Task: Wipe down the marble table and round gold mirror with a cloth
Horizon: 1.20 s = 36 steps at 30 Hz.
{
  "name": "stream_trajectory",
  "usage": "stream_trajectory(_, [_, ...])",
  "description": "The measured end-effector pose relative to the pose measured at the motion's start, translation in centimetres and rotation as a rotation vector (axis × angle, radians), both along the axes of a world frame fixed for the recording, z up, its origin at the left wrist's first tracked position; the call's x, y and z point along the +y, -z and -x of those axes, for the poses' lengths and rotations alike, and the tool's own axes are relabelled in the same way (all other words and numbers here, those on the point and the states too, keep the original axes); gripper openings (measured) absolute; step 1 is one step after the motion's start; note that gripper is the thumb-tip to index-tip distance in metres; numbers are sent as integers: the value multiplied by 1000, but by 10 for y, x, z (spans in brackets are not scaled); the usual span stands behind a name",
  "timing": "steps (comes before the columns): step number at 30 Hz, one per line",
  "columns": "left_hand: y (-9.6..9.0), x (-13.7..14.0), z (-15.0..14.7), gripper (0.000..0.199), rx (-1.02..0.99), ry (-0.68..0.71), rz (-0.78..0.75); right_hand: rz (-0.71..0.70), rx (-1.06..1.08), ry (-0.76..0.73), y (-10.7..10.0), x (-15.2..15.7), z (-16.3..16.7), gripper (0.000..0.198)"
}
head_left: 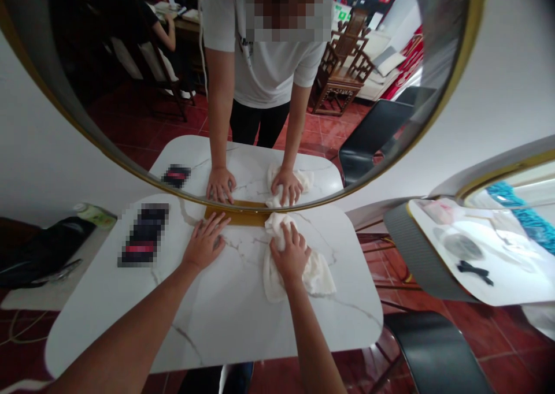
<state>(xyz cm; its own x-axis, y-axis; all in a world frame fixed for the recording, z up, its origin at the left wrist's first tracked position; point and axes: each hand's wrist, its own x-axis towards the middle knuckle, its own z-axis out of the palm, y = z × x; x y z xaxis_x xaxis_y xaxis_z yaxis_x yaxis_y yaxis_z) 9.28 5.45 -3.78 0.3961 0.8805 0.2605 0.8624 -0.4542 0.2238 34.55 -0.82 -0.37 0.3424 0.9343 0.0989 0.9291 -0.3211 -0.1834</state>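
My left hand (207, 241) rests palm down on the white marble-patterned table (182, 330), its fingers stretched out. Its fingertips reach over the left end of a gold metal plate (247, 216) under the round mirror's rim. On the right, my right hand (291, 254) lies on a crumpled white cloth (321, 275), fingers bent over the bunched part. One end of the cloth overlaps the plate's right end, and the rest spreads on the tabletop. The palm hides part of it.
A large gold-rimmed mirror (392, 177) reflects the table, a standing person and a seated person. A pixelated dark object (145, 235) lies on the table's left. A black chair (433, 348) stands at the right, before a second table (498, 278). A black bag (47, 249) is at far left.
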Motion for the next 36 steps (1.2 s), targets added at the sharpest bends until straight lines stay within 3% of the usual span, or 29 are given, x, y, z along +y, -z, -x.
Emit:
stream_trajectory(8, [-4, -8, -17, 63, 74, 23, -76, 14, 34, -15, -4, -3, -8, 57])
stream_trajectory(14, [-4, -18, -72, 63, 72, 112, -60, 2, 23, -56, -5, -5, -12, 60])
stream_trajectory(18, [0, -18, -100, 61, 60, 136, -27, 1, -23, -195, -7, -3, -20, 64])
stream_trajectory(24, [-1, -14, -102, 58, 35, 148, 8, 80, -44, -359, -6, 5, -43, 60])
stream_trajectory(36, [-6, -11, -103, 69, 29, 121, 75, 113, -37, -234, -2, 50, -85, 52])
